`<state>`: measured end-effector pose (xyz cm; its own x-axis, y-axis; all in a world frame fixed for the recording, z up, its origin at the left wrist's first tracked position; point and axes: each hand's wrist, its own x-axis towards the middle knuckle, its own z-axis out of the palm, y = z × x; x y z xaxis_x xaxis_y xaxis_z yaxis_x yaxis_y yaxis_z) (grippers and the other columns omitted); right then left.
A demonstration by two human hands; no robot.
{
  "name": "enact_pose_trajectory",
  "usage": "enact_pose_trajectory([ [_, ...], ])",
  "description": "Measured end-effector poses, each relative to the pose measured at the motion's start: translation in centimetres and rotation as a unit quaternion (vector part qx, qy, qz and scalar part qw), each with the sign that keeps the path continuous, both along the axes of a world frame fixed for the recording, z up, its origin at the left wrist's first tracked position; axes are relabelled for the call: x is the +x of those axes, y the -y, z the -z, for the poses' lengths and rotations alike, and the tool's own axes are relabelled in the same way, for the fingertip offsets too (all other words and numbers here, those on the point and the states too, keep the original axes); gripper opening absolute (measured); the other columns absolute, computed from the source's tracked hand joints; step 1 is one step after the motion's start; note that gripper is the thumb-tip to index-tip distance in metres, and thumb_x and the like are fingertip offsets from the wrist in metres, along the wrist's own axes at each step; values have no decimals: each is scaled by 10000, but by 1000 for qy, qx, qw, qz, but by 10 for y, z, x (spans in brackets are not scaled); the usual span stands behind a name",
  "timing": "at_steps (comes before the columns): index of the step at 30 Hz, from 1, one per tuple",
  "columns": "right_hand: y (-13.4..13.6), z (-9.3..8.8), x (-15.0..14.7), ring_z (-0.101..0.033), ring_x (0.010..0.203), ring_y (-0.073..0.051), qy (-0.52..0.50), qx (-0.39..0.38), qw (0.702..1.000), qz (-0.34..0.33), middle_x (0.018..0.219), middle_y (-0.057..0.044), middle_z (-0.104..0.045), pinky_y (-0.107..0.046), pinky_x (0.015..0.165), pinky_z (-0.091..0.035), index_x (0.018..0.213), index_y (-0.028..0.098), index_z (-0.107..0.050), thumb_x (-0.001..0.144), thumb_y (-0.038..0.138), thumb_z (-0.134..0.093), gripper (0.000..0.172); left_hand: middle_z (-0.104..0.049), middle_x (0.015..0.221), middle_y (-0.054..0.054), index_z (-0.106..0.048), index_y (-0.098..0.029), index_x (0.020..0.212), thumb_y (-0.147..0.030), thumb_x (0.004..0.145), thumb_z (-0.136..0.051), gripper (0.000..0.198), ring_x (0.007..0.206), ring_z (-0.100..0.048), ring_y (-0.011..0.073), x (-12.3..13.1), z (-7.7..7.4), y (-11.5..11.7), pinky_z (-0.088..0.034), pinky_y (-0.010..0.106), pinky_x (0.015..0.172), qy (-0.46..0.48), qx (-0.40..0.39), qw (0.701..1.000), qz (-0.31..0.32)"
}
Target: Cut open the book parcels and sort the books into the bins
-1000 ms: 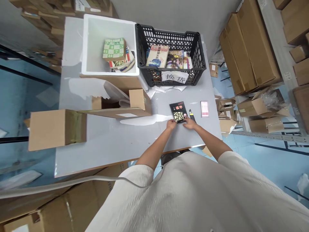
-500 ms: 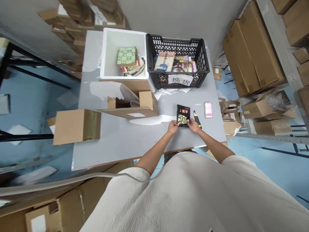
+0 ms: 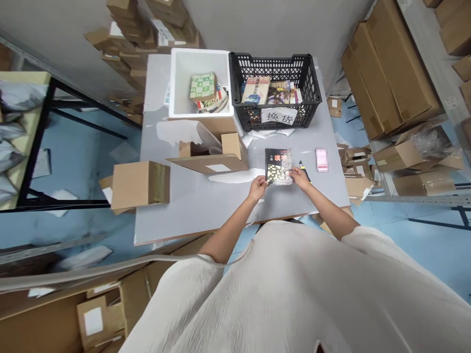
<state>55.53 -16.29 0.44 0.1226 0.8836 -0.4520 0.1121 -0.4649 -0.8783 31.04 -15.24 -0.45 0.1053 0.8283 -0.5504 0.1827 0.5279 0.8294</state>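
A black book (image 3: pixel 278 165) with red characters and a yellow-and-white grid on its cover is held a little above the table, its surface glinting with glare. My left hand (image 3: pixel 259 186) pinches its lower left edge. At its right edge, my right hand (image 3: pixel 299 176) grips it with thumb and fingers. Just beyond the right hand lies a black and yellow utility knife (image 3: pixel 303 168), partly hidden by that hand. A phone (image 3: pixel 321 160) with a pinkish screen rests farther right.
Books fill part of a white foam box (image 3: pixel 176 83) and a black plastic crate (image 3: pixel 274 105) at the back of the table (image 3: pixel 191 211). An opened cardboard box (image 3: pixel 209 163) and a closed carton (image 3: pixel 132 185) stand left. Shelving with cartons (image 3: pixel 401 152) flanks the right.
The black book has been raised and tilted toward me, its cover now catching glare. Both hands still hold its sides. The whole view has shifted slightly.
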Motion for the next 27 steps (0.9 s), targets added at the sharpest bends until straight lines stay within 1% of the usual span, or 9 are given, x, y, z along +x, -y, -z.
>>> enact_pose_trajectory([
  [4, -1, -17, -4, -698, 790, -179, -32, -14, 998, 56, 852, 8, -781, -274, 727, -562, 1030, 237, -651, 831, 551, -833, 413, -814, 1006, 44, -724, -216, 1116, -205, 859, -737, 258, 959, -788, 204, -4, -5, -7, -603, 345, 971, -40, 21, 999, -1],
  [6, -1, -23, -7, -719, 825, -192, -38, 5, 998, 59, 844, 5, -793, -285, 758, -579, 1018, 237, -645, 806, 547, -875, 441, -825, 1178, 87, -751, -208, 1156, -174, 855, -723, 304, 1033, -783, 209, -4, -8, -11, -599, 361, 1041, -67, 58, 996, 1],
  [8, -1, -27, -11, -738, 847, -204, -29, 20, 998, 51, 849, 1, -810, -302, 786, -599, 1021, 238, -652, 806, 552, -885, 446, -824, 1240, 99, -772, -207, 1165, -178, 882, -709, 291, 1091, -778, 218, 0, -13, -14, -596, 364, 1080, -70, 90, 993, 22],
  [12, 2, -35, -27, -787, 902, -230, 11, 42, 999, 13, 892, -20, -842, -351, 877, -632, 1112, 225, -704, 905, 528, -809, 382, -852, 1145, 76, -812, -214, 1083, -256, 961, -696, 174, 1113, -790, 235, 15, -25, -19, -604, 365, 1086, -12, 125, 989, 72],
  [16, 10, -48, -43, -803, 1066, -260, 113, 93, 988, -56, 1111, -58, -866, -385, 1012, -613, 1290, 240, -759, 1027, 475, -694, 358, -862, 1126, 83, -800, -209, 1114, -356, 1007, -728, 196, 1119, -812, 248, 27, -36, -23, -626, 363, 1035, 50, 118, 992, 13],
  [18, 14, -57, -48, -771, 1182, -292, 196, 117, 968, -103, 1214, -71, -852, -409, 1111, -575, 1375, 264, -769, 1060, 445, -678, 375, -856, 1066, 86, -762, -206, 1118, -434, 1009, -771, 253, 1069, -824, 244, 29, -39, -25, -640, 346, 963, 74, 93, 993, -14],
  [21, 19, -67, -53, -705, 1282, -352, 283, 133, 934, -175, 1269, -121, -836, -471, 1229, -495, 1463, 242, -761, 1096, 408, -655, 416, -813, 897, 43, -679, -222, 1051, -501, 932, -880, 363, 897, -807, 207, 28, -40, -27, -637, 312, 854, 83, 76, 993, -41],
  [24, 21, -70, -55, -654, 1360, -372, 293, 152, 915, -231, 1446, -142, -795, -510, 1289, -434, 1510, 234, -750, 1126, 389, -621, 433, -720, 740, -27, -588, -249, 940, -462, 898, -892, 374, 745, -739, 159, 26, -36, -28, -625, 285, 781, 83, 66, 992, -63],
  [27, 19, -64, -55, -642, 1402, -354, 277, 161, 912, -256, 1540, -108, -761, -507, 1300, -428, 1488, 262, -770, 1137, 393, -604, 410, -646, 682, -59, -516, -266, 893, -394, 920, -802, 314, 699, -701, 146, 24, -31, -28, -623, 284, 763, 74, 36, 994, -78],
])
